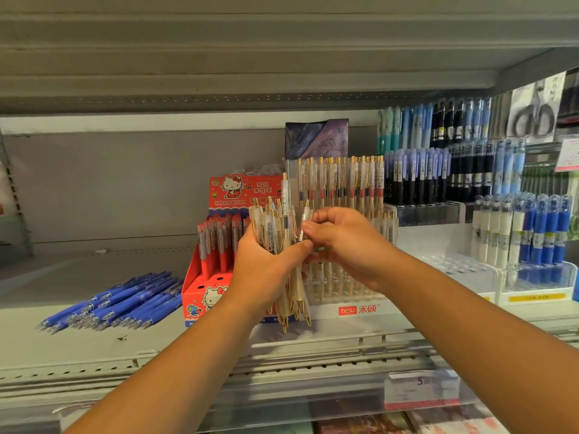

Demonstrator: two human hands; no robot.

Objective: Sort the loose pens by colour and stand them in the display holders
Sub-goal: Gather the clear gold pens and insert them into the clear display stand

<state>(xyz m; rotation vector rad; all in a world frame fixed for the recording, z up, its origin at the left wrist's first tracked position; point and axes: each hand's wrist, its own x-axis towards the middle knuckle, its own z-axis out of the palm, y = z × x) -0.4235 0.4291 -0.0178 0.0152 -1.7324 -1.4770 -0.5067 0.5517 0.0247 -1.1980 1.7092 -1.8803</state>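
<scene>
We are gripping a bundle of frosted clear pens with gold clips in our left hand, fingers curling round the barrels. The bundle is standing nearly upright in front of us, its gold tips pointing down just above the grey metal shelf. Our right hand is pinching one pen of the same kind between thumb and fingertips at the right edge of the bundle. Just behind both hands, a tiered clear acrylic display holder with a white base marked in red is carrying rows of matching gold-clipped pens. To its left, a red cartoon-cat cardboard box is holding red pens upright. Farther left, a loose pile of blue pens is lying flat on the shelf. At the right, a second clear holder with a yellow label is showing blue and white pens standing in rows.
</scene>
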